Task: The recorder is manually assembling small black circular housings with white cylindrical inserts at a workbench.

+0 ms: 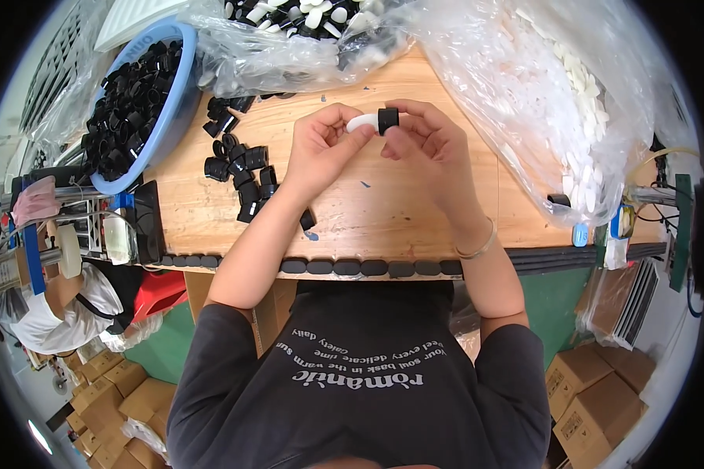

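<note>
Above the wooden table (368,215), my left hand (317,152) pinches a white, round-ended plastic piece (362,122) between thumb and fingers. Its right end meets a short black cylindrical cap (388,119), gripped by the fingers of my right hand (434,144). Whether the white piece sits inside the cap or only touches it, I cannot tell. Loose black caps (246,172) lie on the table to the left of my left forearm. One more black cap (307,219) rests close beside that forearm.
A blue basin (188,74) full of black caps stands at the left. Clear plastic bags lie at the back, one (274,59) with black and white pieces, another (516,94) with white pieces at the right. Black pads (344,267) line the table's front edge.
</note>
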Demonstrator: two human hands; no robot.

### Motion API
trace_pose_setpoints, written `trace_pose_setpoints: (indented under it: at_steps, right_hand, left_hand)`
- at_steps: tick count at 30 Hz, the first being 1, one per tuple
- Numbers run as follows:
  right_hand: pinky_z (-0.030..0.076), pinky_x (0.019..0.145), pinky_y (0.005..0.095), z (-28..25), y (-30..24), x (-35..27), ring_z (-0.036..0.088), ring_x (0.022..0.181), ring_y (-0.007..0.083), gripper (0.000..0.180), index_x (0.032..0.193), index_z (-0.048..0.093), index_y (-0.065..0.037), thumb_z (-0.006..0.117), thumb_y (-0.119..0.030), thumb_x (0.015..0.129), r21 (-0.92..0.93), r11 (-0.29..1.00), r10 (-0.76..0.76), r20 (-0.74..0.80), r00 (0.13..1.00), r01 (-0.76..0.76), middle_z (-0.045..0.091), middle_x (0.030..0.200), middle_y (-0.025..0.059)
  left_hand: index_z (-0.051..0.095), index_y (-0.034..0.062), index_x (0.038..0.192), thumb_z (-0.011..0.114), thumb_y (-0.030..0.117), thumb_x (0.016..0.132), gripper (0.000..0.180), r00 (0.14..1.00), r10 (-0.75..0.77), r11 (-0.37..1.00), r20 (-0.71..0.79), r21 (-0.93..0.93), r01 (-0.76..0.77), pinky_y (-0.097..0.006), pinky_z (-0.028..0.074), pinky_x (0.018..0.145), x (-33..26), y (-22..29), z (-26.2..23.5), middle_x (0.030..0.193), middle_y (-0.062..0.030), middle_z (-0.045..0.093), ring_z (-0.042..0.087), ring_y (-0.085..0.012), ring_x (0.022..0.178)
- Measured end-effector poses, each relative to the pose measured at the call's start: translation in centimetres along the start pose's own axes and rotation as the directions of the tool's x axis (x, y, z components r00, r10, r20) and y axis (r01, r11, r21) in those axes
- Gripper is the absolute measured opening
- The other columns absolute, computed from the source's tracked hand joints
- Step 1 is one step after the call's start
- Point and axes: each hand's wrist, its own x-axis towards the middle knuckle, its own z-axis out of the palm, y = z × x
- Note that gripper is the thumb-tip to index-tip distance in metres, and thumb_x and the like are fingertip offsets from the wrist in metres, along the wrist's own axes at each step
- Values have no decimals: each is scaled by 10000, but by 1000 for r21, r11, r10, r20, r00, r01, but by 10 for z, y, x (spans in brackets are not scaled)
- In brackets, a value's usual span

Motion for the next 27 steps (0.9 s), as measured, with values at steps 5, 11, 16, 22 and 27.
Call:
trace_pose_setpoints:
  at_steps: [5,11,16,22,27]
  right_hand:
    - [480,661,205,-4,7,0,574,735,70,244,1118,584,17,619,-25,881,-287,957,-13,56,998,28,637,877,40]
    - [463,616,200,-9,1,3,567,708,67,216,1094,593,19,618,-40,888,-74,994,84,86,993,-78,636,843,37]
    - [463,599,200,-7,-2,4,573,710,73,208,1088,595,15,615,-55,894,-84,990,124,151,981,-113,636,825,38]
    - [466,606,198,-3,6,-2,584,728,77,212,1084,592,15,624,-62,889,-169,984,69,37,997,-62,632,839,34]
    - [450,593,195,1,5,-2,554,697,67,209,1078,590,16,626,-57,886,-184,983,-17,10,1000,19,625,826,28]
  left_hand:
    - [628,-3,902,624,48,884,55,996,62,995,66,80,-67,-180,430,702,0,-3,-1,828,3,635,544,-41,775]
    - [649,-3,876,612,64,894,79,994,112,983,19,146,-113,-180,420,669,-4,-1,6,776,19,618,519,-37,733]
    - [657,-11,870,620,62,888,84,999,42,993,1,107,-42,-178,410,637,-5,2,2,747,16,616,506,-32,697]
    - [649,-15,857,622,58,887,83,997,38,995,-64,89,-32,-175,394,604,-7,-1,10,733,16,612,492,-26,663]
    - [644,-5,849,620,50,887,71,994,87,996,-72,8,-86,-173,393,606,-10,-2,13,738,16,616,498,-24,667]
